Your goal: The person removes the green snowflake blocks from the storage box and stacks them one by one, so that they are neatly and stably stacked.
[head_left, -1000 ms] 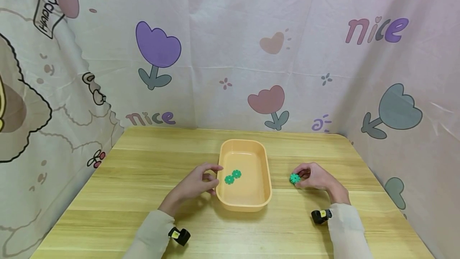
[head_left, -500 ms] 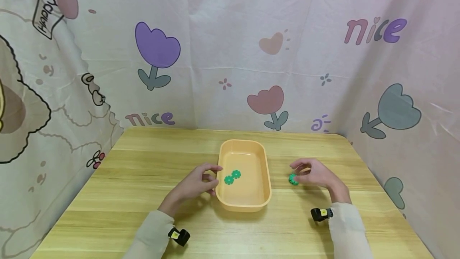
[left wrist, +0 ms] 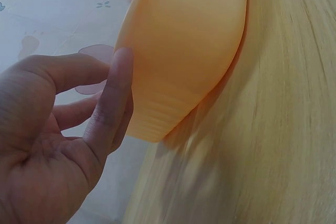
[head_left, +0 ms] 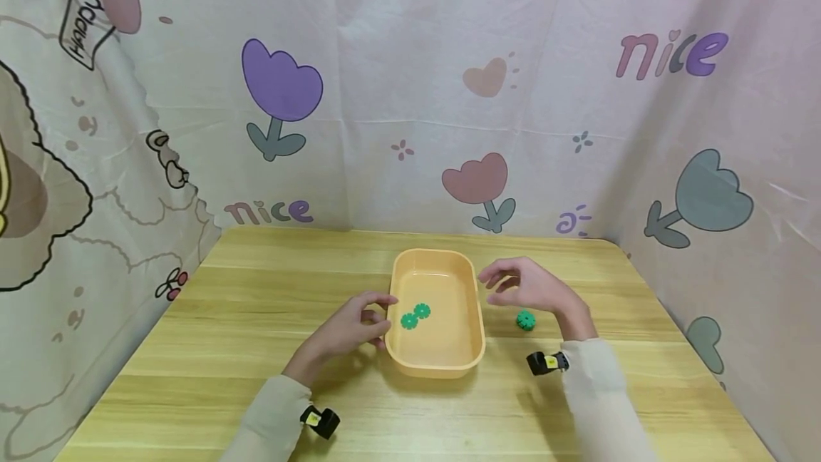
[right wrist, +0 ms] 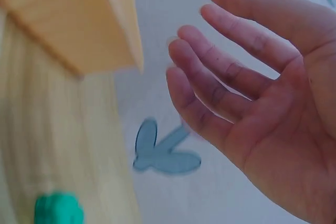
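A yellow-orange plastic tray [head_left: 442,348] stands mid-table, with two flat green snowflake building discs [head_left: 415,316] lying inside against each other. At its left rim my left hand [head_left: 353,323] holds the edge between thumb and fingers; the left wrist view shows the thumb [left wrist: 113,93] against the tray's side wall [left wrist: 184,51]. My right hand [head_left: 529,285] hovers by the right rim, fingers loosely bent and holding nothing. Below that hand, a small clump of green snowflake discs [head_left: 526,320] rests on the table, seen blurred as a green piece [right wrist: 59,208] in the right wrist view.
The wooden table [head_left: 288,262] ends at a printed cloth backdrop [head_left: 398,91], which also hangs along both sides. Black cameras are strapped at the left wrist [head_left: 321,421] and the right wrist [head_left: 547,363].
My right hand has let go of the green discs, lifted, and moved left and away toward the tray's right rim. The clump stays on the table. My left hand has not moved.
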A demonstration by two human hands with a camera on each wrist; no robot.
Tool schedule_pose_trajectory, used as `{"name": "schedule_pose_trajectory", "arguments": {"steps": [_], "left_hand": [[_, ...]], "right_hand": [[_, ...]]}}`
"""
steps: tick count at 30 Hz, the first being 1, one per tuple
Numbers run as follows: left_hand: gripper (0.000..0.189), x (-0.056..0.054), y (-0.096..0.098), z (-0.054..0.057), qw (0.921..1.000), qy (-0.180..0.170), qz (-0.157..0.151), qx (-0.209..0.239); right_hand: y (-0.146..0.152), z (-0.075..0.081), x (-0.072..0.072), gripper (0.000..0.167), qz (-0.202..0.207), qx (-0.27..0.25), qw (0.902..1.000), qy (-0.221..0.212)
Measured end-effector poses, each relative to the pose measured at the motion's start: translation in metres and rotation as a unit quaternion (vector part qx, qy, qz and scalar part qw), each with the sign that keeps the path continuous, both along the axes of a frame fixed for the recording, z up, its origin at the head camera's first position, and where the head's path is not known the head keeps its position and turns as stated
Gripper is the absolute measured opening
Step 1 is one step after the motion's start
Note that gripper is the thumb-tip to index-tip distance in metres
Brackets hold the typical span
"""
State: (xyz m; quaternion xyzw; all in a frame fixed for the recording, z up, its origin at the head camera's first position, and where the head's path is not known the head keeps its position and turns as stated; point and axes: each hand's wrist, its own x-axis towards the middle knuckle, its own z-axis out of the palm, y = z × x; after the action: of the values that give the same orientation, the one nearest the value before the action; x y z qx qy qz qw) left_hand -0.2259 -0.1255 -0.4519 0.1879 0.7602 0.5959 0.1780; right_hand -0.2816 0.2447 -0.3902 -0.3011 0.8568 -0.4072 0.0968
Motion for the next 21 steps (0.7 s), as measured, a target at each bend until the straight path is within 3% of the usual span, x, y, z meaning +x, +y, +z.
{"name": "schedule_pose_trajectory", "arguments": {"steps": [10,21], "left_hand": [[0.052,-0.001,0.0,0.0,1.0,-0.004,0.001,0.0],[0.05,-0.002,0.001,-0.001,0.9999,-0.012,0.001,-0.008]], "right_hand": [[-0.061,0.019,-0.015,0.033,0.033,0.014,0.9992,-0.019],[-0.111,-0.007,-0.035,0.029,0.072,0.034,0.9963,-0.034]]}}
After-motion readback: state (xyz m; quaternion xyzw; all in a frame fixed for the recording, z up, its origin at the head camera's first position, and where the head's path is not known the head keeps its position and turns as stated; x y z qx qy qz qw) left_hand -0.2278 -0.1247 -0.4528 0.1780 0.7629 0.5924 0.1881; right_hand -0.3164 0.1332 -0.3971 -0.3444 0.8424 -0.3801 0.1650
